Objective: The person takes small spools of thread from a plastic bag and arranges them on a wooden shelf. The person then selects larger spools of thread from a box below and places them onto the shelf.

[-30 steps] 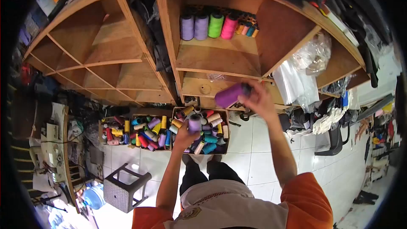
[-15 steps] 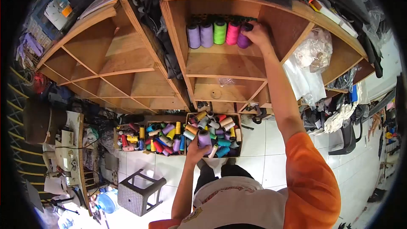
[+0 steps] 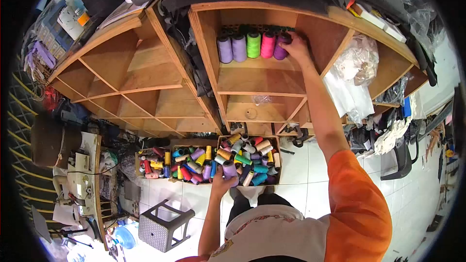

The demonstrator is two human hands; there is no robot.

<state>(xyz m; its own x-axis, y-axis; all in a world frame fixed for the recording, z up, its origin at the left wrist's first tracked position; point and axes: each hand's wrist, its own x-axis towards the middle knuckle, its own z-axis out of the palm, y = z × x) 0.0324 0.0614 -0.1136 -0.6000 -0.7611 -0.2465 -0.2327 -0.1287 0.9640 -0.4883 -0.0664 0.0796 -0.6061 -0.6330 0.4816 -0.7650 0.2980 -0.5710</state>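
Note:
My left hand (image 3: pixel 222 183) is closed around a purple thread spool (image 3: pixel 230 170), held upright above the boxes of thread. Up in the wooden shelf (image 3: pixel 257 80), my right hand (image 3: pixel 296 48) has its curled fingers against the right side of a dark purple spool (image 3: pixel 280 49), which stands at the right end of a row. To its left stand a pink spool (image 3: pixel 267 46), a bright green spool (image 3: pixel 253 46) and two lavender spools (image 3: pixel 239 49). Darker spool tops show behind this row.
Below the shelf, cardboard boxes (image 3: pixel 248 185) hold many mixed thread spools. A plastic stool (image 3: pixel 160 228) stands on the tiled floor at lower left, near a sewing machine (image 3: pixel 80 184). Plastic bags (image 3: pixel 357 63) fill the compartment right of the spools.
My right hand has shifted from the top of the dark purple spool to its right side. My left hand still holds its spool, and the view has tilted slightly.

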